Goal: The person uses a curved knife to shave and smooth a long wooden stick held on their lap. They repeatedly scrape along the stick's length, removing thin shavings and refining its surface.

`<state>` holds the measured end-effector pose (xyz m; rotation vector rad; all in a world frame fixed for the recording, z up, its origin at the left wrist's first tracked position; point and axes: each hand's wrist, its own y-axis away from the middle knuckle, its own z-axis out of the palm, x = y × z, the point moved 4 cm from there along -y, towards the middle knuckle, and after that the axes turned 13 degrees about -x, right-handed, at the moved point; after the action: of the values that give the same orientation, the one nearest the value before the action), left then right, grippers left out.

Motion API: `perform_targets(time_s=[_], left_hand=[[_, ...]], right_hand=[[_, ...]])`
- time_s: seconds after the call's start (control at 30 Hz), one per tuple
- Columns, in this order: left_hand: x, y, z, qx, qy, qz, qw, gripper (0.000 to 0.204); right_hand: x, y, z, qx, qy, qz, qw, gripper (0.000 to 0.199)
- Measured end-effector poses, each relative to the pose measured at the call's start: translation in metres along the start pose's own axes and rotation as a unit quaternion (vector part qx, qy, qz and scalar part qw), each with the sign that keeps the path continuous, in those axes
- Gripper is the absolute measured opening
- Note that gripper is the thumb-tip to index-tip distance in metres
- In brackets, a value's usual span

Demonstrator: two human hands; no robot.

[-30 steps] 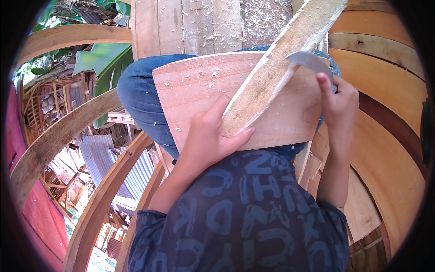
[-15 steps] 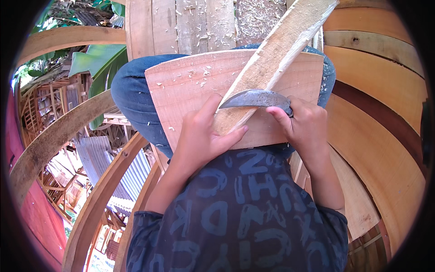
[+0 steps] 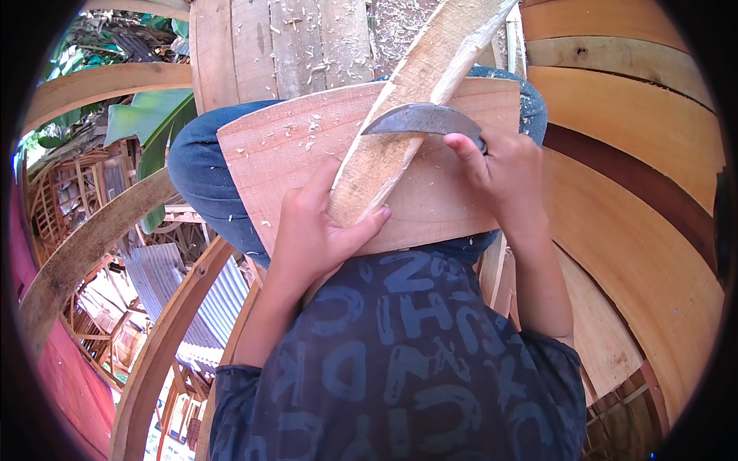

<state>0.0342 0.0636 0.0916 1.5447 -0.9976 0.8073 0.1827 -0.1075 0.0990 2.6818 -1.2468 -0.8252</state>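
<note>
A long, rough strip of wood [image 3: 423, 83] slants from my lap up to the far right, its right edge pale and freshly cut. My left hand [image 3: 319, 223] grips its near end, thumb on the right side and fingers on the left. In my right hand [image 3: 503, 169] is a knife with a curved grey blade [image 3: 423, 119]; the fist hides most of its handle. The blade lies across the strip, tip toward the left. Beneath both, a broad reddish board [image 3: 284, 165] with a curved far edge rests over my crossed legs, sprinkled with shavings.
Planks [image 3: 296, 50] strewn with wood shavings lie beyond my knees. Curved hull-like boards [image 3: 638, 223] rise on the right. Bent wooden ribs [image 3: 165, 346] stand at the left, with corrugated metal sheets [image 3: 219, 300] and a large green leaf [image 3: 150, 119] past them.
The knife has moved up the strip, away from my left hand, with my right hand farther out. My left hand keeps its hold. The whole view has shifted slightly.
</note>
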Motion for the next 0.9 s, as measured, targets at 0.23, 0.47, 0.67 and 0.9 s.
perform_targets(time_s=[0.23, 0.47, 0.67, 0.9], left_hand=[[0.002, 0.003, 0.001, -0.020, -0.008, -0.010, 1.000, 0.050], [0.005, 0.000, 0.002, -0.011, -0.003, -0.003, 1.000, 0.047], [0.001, 0.003, 0.002, -0.013, -0.004, -0.022, 1.000, 0.048], [0.009, 0.000, 0.003, 0.000, -0.046, 0.021, 0.999, 0.049]], right_hand=[[-0.003, 0.007, -0.006, 0.008, -0.027, -0.011, 1.000, 0.063], [-0.001, 0.008, -0.005, -0.012, -0.026, -0.059, 0.998, 0.067], [0.030, -0.010, -0.031, 0.029, -0.088, 0.099, 0.991, 0.065], [0.015, -0.009, -0.015, 0.006, -0.060, 0.011, 0.998, 0.065]])
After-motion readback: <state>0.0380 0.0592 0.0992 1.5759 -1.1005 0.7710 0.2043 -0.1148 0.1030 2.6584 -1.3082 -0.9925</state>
